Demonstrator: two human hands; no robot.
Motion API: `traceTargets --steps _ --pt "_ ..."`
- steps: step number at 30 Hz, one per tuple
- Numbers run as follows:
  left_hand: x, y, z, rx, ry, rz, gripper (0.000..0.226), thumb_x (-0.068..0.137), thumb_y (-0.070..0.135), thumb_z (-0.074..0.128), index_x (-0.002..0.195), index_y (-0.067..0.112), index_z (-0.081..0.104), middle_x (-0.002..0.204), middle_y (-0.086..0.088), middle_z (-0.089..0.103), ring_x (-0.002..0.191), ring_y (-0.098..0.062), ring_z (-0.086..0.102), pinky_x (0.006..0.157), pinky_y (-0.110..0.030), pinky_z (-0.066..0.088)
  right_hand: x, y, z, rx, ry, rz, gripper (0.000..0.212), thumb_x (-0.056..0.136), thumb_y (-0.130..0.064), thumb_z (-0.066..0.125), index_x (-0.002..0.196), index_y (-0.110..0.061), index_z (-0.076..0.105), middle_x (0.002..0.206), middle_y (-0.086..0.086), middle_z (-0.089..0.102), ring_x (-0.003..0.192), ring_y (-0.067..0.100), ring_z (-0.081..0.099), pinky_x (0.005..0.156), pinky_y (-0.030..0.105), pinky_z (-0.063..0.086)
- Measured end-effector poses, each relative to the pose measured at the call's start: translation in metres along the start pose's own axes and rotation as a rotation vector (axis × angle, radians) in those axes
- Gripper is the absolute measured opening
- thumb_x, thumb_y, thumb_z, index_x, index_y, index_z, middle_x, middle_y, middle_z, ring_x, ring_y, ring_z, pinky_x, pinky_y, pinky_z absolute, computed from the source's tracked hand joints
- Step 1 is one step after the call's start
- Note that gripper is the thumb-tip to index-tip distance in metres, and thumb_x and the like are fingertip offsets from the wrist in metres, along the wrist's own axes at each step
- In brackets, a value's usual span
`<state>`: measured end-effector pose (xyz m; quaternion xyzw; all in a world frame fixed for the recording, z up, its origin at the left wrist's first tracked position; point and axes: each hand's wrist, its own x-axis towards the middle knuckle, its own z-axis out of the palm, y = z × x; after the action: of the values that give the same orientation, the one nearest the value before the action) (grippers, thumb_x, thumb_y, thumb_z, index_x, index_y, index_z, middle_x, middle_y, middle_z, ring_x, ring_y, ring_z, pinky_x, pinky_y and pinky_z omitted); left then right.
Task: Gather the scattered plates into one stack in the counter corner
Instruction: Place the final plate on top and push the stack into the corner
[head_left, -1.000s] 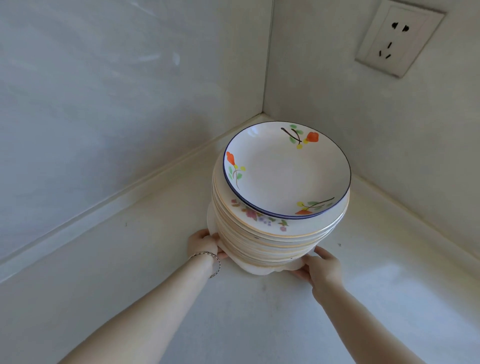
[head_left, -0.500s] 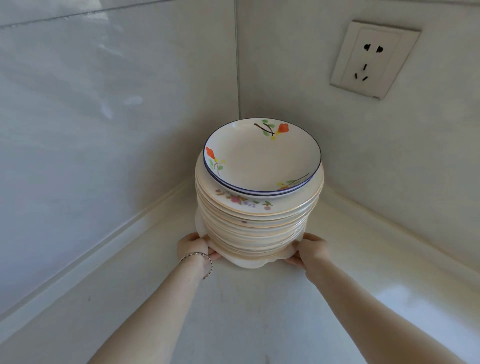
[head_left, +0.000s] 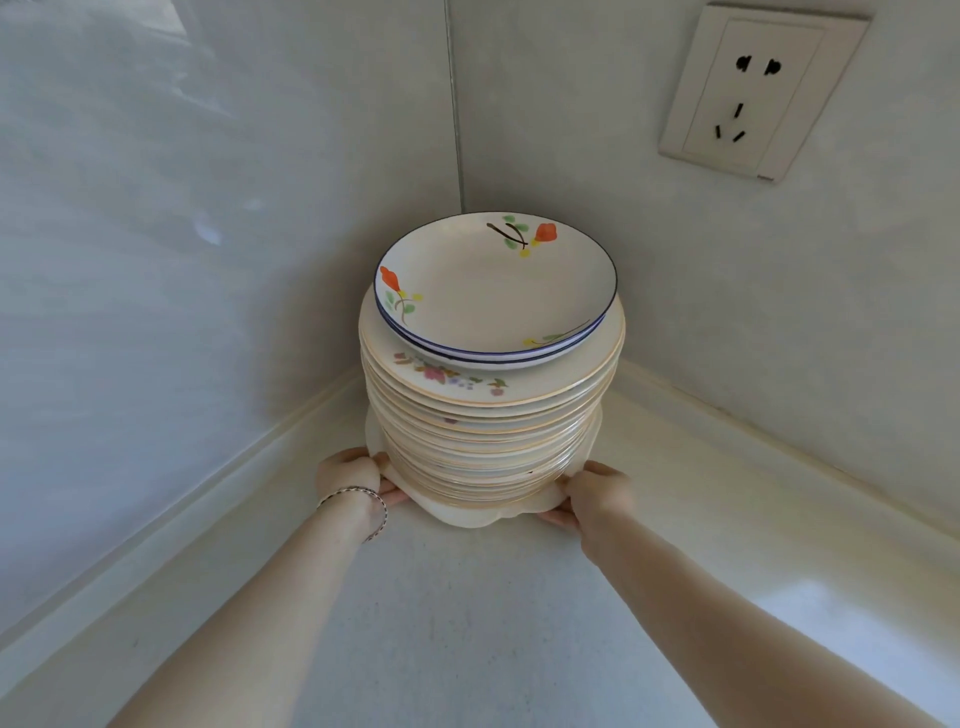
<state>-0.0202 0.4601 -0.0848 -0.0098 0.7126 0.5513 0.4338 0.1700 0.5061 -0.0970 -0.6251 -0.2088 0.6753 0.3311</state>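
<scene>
A tall stack of plates (head_left: 488, 431) stands near the counter corner. On top lies a blue-rimmed plate with orange flowers (head_left: 493, 291), over cream plates with gold rims and a floral one. The lowest plate (head_left: 467, 514) is wider with a wavy edge. My left hand (head_left: 353, 475), with a bracelet on the wrist, grips that bottom plate's left side, fingers tucked under the rim. My right hand (head_left: 592, 491) grips its right side the same way. Whether the stack rests on the counter or is slightly raised is unclear.
Two tiled walls meet in the corner (head_left: 460, 156) just behind the stack. A wall socket (head_left: 748, 98) sits high on the right wall. A raised lip (head_left: 249, 467) runs along the counter's back edges. The pale counter (head_left: 467, 623) spreads toward me.
The stack and both hands have moved further into the corner, away from me, over the last second. Both hands keep the same grip on the bottom plate.
</scene>
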Motion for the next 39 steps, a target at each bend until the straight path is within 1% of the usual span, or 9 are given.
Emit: traceTargets --steps 4,9,14,17,19,22,25,32,39 --pt "-0.009 -0.009 0.004 -0.101 0.016 -0.017 0.04 0.095 -0.003 0.042 0.135 -0.002 0.041 0.125 -0.028 0.054 0.11 -0.041 0.057 0.086 -0.052 0.046 0.005 -0.006 -0.007 -0.081 -0.015 -0.005 0.04 0.082 0.022 0.038 0.114 0.007 0.056 0.101 0.022 0.06 0.092 0.036 0.057 0.048 0.032 0.056" --pt "-0.034 -0.04 0.004 -0.081 -0.099 -0.073 0.013 0.093 -0.002 0.047 0.085 -0.004 0.058 0.063 -0.013 0.071 0.052 -0.02 0.07 0.046 -0.031 0.058 0.017 -0.016 -0.014 -0.122 -0.028 -0.043 0.078 0.075 0.029 0.043 0.141 -0.013 0.04 0.128 0.019 0.056 0.109 0.041 0.056 0.073 0.042 0.052" --pt "-0.033 -0.04 0.005 -0.108 -0.081 -0.063 0.028 0.092 -0.008 0.045 0.068 0.004 0.052 0.045 -0.012 0.064 0.031 -0.012 0.061 0.034 -0.028 0.053 0.019 -0.015 -0.013 -0.193 -0.091 -0.071 0.079 0.078 0.026 0.046 0.145 -0.015 0.033 0.117 0.014 0.058 0.105 0.035 0.056 0.074 0.039 0.053" --pt "-0.035 -0.032 0.002 -0.061 -0.08 -0.106 0.022 0.09 -0.011 0.046 0.072 -0.002 0.053 0.054 -0.015 0.067 0.047 -0.023 0.067 0.043 -0.03 0.057 0.015 -0.022 -0.017 -0.337 -0.105 -0.08 0.07 0.079 0.021 0.052 0.141 -0.008 0.038 0.111 0.018 0.061 0.092 0.032 0.059 0.062 0.032 0.055" --pt "-0.029 -0.022 0.0 0.03 0.013 -0.065 0.016 0.091 -0.01 0.042 0.086 -0.01 0.057 0.068 -0.018 0.067 0.076 -0.033 0.063 0.073 -0.042 0.057 0.017 -0.037 -0.026 -0.384 -0.025 -0.193 0.054 0.082 0.014 0.053 0.134 0.0 0.047 0.097 0.016 0.062 0.075 0.025 0.056 0.062 0.028 0.053" --pt "-0.028 0.016 0.0 0.206 0.177 0.237 0.03 0.097 0.02 0.037 0.104 0.004 0.062 0.104 -0.016 0.066 0.108 -0.033 0.052 0.095 -0.038 0.041 0.023 -0.084 -0.031 -0.105 0.005 -0.361 0.034 0.094 -0.02 0.049 0.125 -0.006 0.053 0.107 0.008 0.057 0.096 0.02 0.051 0.092 0.035 0.043" --pt "-0.042 0.058 0.011 -0.05 -0.047 0.175 0.062 0.091 0.061 0.029 0.144 0.03 0.03 0.154 0.002 0.028 0.141 -0.023 0.028 0.114 -0.05 0.025 0.028 -0.133 -0.013 -0.069 -0.155 -0.364 0.046 0.094 -0.049 0.034 0.121 -0.019 0.055 0.124 0.003 0.056 0.113 0.017 0.049 0.098 0.035 0.035" --pt "-0.035 0.08 0.027 -0.122 -0.267 -0.247 0.091 0.068 0.088 0.021 0.108 0.016 0.062 0.087 -0.015 0.062 0.079 -0.032 0.056 0.065 -0.047 0.044 0.031 -0.157 0.026 -0.23 -0.415 -0.208 0.057 0.09 -0.062 0.031 0.088 -0.02 0.069 0.077 0.009 0.076 0.063 0.025 0.073 0.072 0.036 0.051" --pt "-0.023 0.072 0.024 -0.214 -0.375 -0.204 0.083 0.071 0.085 0.024 0.105 0.021 0.066 0.092 -0.017 0.064 0.088 -0.035 0.059 0.072 -0.048 0.047 0.041 -0.146 0.023 -0.273 -0.503 -0.199 0.047 0.087 -0.052 0.041 0.092 -0.018 0.074 0.107 0.013 0.071 0.103 0.034 0.062 0.1 0.047 0.045"
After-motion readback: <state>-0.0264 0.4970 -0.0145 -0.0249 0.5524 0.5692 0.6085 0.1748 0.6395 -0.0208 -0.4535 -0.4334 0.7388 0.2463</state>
